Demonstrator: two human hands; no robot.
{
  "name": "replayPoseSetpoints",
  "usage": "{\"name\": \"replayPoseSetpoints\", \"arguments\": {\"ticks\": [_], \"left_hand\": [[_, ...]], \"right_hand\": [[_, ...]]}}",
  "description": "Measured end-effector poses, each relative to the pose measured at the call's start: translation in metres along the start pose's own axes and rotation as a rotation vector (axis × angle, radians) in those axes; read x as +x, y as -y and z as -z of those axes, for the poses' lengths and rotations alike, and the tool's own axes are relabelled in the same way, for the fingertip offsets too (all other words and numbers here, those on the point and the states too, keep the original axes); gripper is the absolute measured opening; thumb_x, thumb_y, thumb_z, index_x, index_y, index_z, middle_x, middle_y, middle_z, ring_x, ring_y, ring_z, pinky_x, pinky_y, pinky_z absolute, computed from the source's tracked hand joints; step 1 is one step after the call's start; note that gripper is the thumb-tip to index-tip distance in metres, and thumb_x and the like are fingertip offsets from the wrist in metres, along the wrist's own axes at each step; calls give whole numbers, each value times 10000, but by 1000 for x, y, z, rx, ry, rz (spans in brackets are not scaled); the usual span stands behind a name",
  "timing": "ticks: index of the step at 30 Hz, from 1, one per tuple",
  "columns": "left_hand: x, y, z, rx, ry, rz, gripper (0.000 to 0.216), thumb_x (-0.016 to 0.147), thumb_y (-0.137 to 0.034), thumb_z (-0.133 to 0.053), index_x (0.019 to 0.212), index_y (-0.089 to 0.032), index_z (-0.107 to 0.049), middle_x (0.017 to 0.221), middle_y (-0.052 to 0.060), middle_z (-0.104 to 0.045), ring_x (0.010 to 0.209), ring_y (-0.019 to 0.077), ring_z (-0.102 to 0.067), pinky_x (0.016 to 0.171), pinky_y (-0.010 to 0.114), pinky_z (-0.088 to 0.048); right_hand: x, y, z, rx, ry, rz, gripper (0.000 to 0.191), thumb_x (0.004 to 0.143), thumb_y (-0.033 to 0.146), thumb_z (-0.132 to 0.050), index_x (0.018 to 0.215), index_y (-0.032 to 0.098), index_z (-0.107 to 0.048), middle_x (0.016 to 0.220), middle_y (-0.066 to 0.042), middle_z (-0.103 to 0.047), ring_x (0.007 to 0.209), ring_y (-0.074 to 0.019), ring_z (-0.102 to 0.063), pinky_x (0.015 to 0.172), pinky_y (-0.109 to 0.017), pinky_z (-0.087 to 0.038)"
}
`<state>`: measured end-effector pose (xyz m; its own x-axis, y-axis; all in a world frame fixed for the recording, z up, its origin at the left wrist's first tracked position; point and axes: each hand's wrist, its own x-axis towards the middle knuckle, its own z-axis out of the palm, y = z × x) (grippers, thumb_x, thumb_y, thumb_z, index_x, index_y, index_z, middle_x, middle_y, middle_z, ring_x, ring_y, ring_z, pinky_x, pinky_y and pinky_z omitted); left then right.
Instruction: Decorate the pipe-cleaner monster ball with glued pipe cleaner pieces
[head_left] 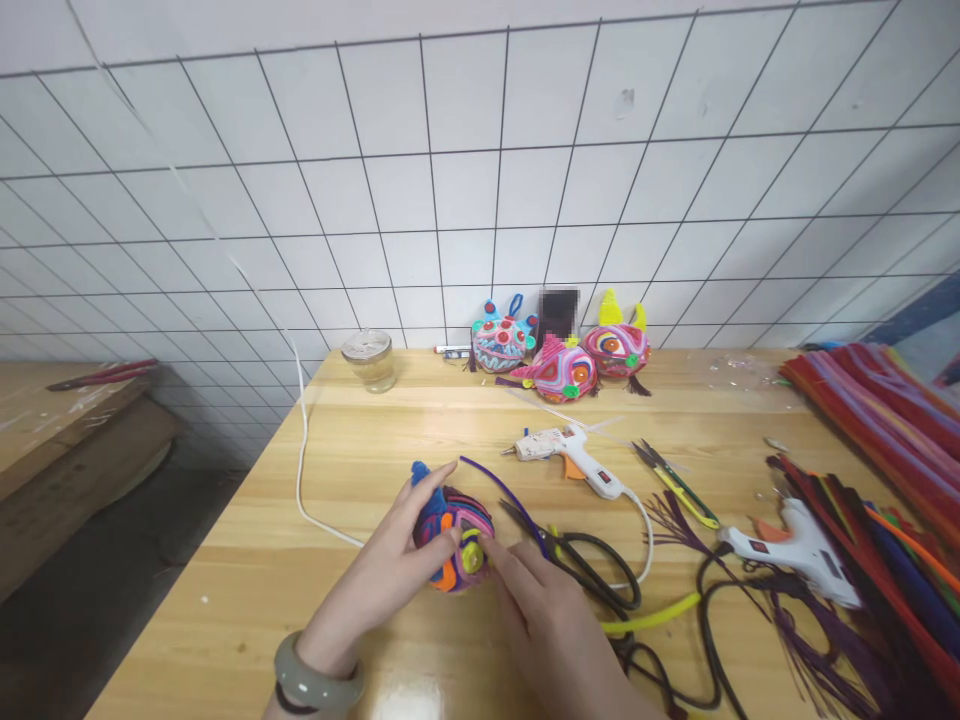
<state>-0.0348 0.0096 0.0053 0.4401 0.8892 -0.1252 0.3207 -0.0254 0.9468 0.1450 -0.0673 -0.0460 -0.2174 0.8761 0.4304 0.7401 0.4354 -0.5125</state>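
A small stuffed ornament [480,510] covered with coiled pipe cleaners in blue, pink, orange and purple sits on the table in front of me. My left hand [409,545] is wrapped round its left side, the thumb pressing on its face. On that face is a yellow-green coil [471,556]. The fingertips of my right hand [544,605] are closed against the ornament's right edge beside this coil. A purple pipe cleaner [501,487] runs from behind the ornament toward my right hand; whether the hand holds its end is hidden. Black-handled scissors [592,560] lie just right of my right hand.
A white glue gun [559,450] and yellow-handled cutters [679,485] lie ahead, with another glue gun [799,550] at right. Pipe cleaners [877,420] are heaped on the far right. Finished ornaments [562,370] and a lidded glass [371,362] stand near the tiled wall.
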Motion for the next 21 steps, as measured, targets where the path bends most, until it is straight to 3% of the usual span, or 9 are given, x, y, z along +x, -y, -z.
{"name": "replayPoseSetpoints", "arguments": {"ticks": [10, 15, 21], "left_hand": [[2, 4, -2, -56, -24, 2, 643, 771, -367, -630, 1368, -276, -408, 1366, 90, -475, 1220, 252, -469, 1070, 388, -296], [3, 3, -3, -16, -29, -11, 652, 778, -371, -617, 1378, -262, -385, 1407, 102, -417, 1267, 260, -416, 1072, 387, -290], [3, 0, -3, -12, -33, 20, 681, 782, -379, -606, 1397, -250, -343, 1436, 107, -375, 1295, 272, -380, 1061, 383, -301]], "right_hand": [[2, 3, 1, 3, -42, 20, 474, 858, 45, -388, 1304, 174, -482, 811, -68, -639, 662, -163, -633, 608, -251, -534], [3, 4, 2, 22, -61, 29, 491, 847, 31, -384, 1303, 179, -488, 788, -65, -638, 657, -156, -632, 590, -234, -524], [8, 10, 7, 175, 26, -114, 386, 883, 97, -397, 1231, 155, -552, 854, -89, -650, 737, -177, -650, 651, -282, -538]]}}
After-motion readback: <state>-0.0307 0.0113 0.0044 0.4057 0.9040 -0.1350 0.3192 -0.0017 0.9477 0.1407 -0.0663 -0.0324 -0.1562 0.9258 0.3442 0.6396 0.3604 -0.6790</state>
